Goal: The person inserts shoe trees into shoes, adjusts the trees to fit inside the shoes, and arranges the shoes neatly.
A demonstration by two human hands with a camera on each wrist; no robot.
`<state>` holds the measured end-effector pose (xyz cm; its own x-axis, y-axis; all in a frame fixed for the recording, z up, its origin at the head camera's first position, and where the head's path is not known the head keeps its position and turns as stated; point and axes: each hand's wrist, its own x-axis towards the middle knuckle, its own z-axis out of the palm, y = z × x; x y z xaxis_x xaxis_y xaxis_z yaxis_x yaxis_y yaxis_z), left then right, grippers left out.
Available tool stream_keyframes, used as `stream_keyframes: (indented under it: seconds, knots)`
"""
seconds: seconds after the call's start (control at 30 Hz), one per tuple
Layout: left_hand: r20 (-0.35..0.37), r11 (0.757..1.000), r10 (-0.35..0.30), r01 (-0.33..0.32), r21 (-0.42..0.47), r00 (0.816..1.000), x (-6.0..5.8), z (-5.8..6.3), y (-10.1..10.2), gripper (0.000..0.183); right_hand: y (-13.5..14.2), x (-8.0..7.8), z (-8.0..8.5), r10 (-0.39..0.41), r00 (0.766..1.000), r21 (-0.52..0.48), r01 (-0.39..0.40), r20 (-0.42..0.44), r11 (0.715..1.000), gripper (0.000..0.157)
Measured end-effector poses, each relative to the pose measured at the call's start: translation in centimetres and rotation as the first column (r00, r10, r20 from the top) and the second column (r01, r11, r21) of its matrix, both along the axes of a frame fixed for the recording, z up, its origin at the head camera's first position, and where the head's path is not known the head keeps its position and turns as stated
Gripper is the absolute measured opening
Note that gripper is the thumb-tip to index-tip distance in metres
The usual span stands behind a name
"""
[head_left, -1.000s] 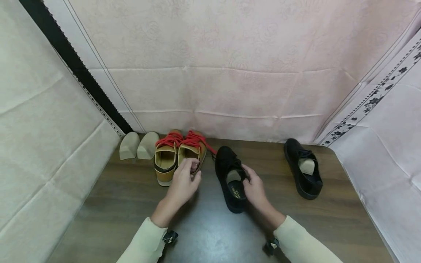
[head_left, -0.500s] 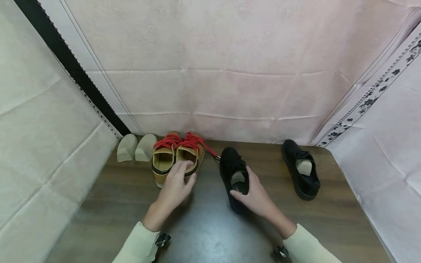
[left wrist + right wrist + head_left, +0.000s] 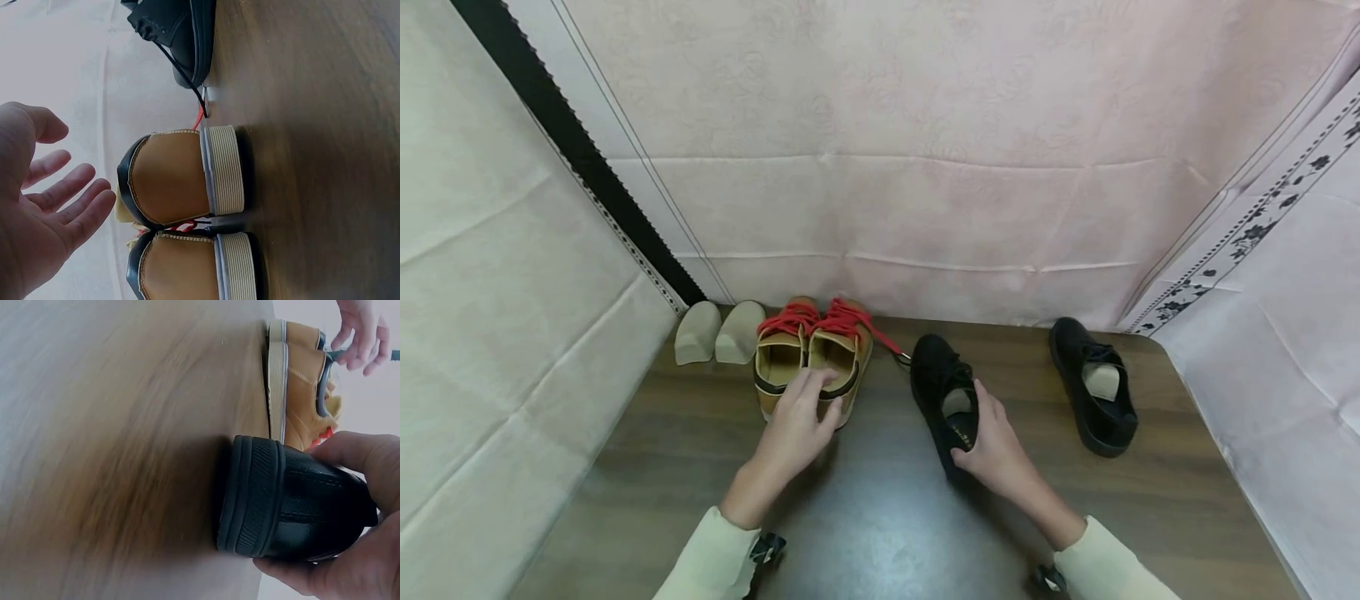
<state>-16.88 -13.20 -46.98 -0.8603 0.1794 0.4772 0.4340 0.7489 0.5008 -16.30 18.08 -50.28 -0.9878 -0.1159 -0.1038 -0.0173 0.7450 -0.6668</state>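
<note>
Our right hand (image 3: 996, 452) is gripping a black shoe (image 3: 936, 404) round its heel; our left hand (image 3: 797, 429), fingers loosely parted, is hovering near the tan shoes (image 3: 172, 181). The gripped shoe is sitting between them and a second shoe (image 3: 1080, 408), also black.

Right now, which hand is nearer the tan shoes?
Left: your left hand hovers above the tan shoes, at the heels; your right hand holds a black shoe to their right.

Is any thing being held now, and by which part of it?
The right hand holds the black shoe nearer the tan pair by its heel end, thumb and fingers on opposite sides. The left hand holds nothing.
</note>
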Motion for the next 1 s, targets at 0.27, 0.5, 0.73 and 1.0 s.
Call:
stream_keyframes:
  seconds: [0.27, 0.5, 0.73, 1.0]
  knots:
    - [-0.011, 0.999, 0.014, -0.014, -0.036, 1.000, 0.0, 0.0, -0.4, 0.037, 2.7, 0.0, 0.4, -0.054, 0.999, 0.049, 0.053, 0.002, 0.997, 0.113]
    - [-0.067, 0.988, -0.056, 0.045, -0.146, 0.996, 0.2, -0.6, -0.5, 0.046, 4.9, 0.1, 0.3, -0.098, 0.995, 0.073, 0.097, 0.013, 0.993, 0.114]
    - [-0.134, 0.960, -0.163, 0.126, -0.250, 0.977, 0.3, -1.5, 0.1, 0.053, 7.0, 0.5, 0.2, -0.133, 0.991, 0.106, 0.135, -0.027, 0.985, 0.115]
    - [-0.077, 0.898, -0.222, 0.173, -0.404, 0.972, 0.4, -2.5, 2.1, 0.069, 8.4, 0.1, -0.1, -0.172, 0.984, 0.110, 0.177, -0.055, 0.978, 0.115]
